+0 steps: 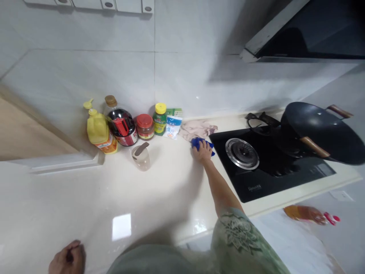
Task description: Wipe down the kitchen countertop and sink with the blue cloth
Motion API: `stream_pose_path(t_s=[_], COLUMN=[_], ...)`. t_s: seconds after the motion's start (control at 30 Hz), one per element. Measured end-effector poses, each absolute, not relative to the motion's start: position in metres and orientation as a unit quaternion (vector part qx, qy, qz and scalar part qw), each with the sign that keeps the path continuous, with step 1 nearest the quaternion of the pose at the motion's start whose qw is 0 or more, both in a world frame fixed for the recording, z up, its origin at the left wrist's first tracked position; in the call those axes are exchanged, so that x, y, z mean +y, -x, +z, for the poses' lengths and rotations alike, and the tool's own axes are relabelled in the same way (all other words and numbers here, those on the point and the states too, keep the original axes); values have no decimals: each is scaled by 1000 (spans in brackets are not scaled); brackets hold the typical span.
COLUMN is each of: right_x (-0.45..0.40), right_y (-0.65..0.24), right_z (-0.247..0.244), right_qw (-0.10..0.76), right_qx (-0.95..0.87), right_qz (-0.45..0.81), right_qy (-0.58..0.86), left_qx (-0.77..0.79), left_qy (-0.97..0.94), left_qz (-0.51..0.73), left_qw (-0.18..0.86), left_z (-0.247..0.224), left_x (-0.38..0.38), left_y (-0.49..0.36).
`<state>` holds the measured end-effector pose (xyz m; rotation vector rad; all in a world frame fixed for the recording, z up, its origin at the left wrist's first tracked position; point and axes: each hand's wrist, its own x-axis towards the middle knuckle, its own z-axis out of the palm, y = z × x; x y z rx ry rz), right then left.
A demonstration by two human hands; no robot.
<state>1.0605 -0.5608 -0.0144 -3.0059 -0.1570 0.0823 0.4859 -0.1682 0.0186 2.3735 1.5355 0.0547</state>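
Note:
My right hand (203, 151) reaches across the white counter and presses down on a crumpled blue cloth (196, 142), its fingers bent over it. The cloth lies by the left edge of the black gas stove (265, 163). Just behind it a pale pink rag (196, 128) is bunched against the wall. My left hand (67, 259) rests at the counter's near left, its fingers curled in with a dark gap inside the curl; I see nothing held in it.
Along the wall stand a yellow oil jug (99, 131), a dark sauce bottle (121, 125), a red-lidded jar (145, 126), a green yellow-capped bottle (160, 119) and a white-blue packet (172, 127). A clear lidded container (141, 158) stands before them. A wok (319, 125) sits on the right burner, under a range hood (310, 34).

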Motion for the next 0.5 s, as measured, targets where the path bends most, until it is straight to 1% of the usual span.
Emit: stream_pose_path(t_s=[0.17, 0.27, 0.4, 0.5], right_x=[-549, -540, -533, -529], right_y=[-1102, -1107, -1069, -1014], right_z=[-17, -20, -24, -27], right_qw=[84, 104, 103, 89], right_qx=[-57, -40, -25, -75], right_qz=[18, -10, -47, -58], right_qy=[995, 994, 993, 991], left_qx=[531, 533, 531, 523], left_qy=[-832, -832, -833, -835], left_qz=[30, 34, 38, 40], left_qw=[157, 148, 152, 168], left_z=[17, 18, 18, 15], left_x=[-170, -172, -173, -170], left_y=[-485, -484, -483, -480])
